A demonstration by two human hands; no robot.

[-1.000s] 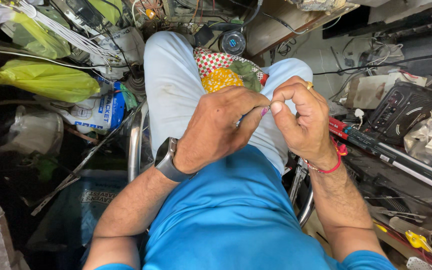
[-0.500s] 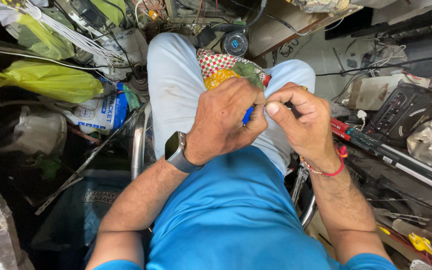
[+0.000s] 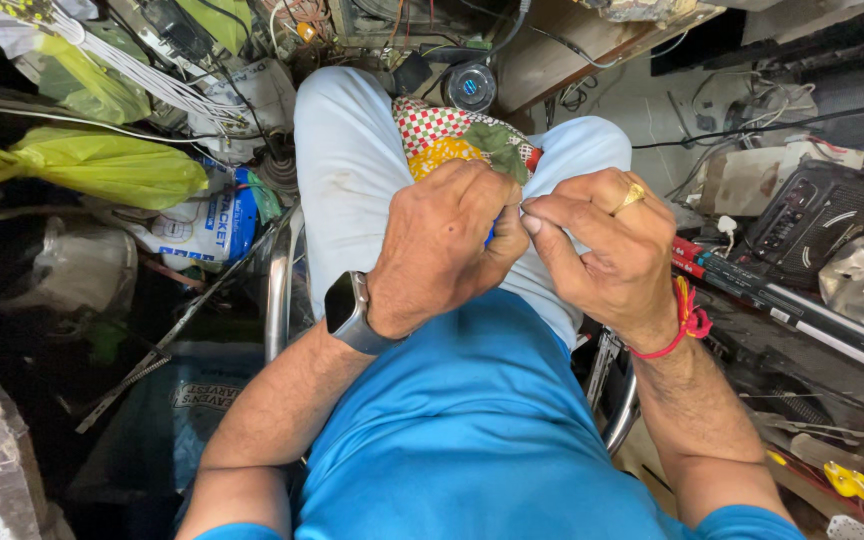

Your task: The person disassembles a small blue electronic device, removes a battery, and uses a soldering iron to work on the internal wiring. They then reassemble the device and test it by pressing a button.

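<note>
My left hand (image 3: pixel 447 245) is closed around a small blue object (image 3: pixel 492 232), mostly hidden, over my lap. My right hand (image 3: pixel 602 245) pinches thumb and forefinger together just beside it, above the patterned cloth (image 3: pixel 452 135).

Cramped electronics repair workshop; tangled white wires (image 3: pixel 142 75) and circuit parts (image 3: pixel 302 20) ahead; black radio set (image 3: pixel 817 215) on cluttered bench at right; yellow-handled tool (image 3: pixel 852 482); stuffed plastic bags (image 3: pixel 102 170) at left.

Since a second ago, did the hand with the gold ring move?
Yes. The right hand slid a bit toward the patchwork cloth on the lap, meeting the left hand.
</note>
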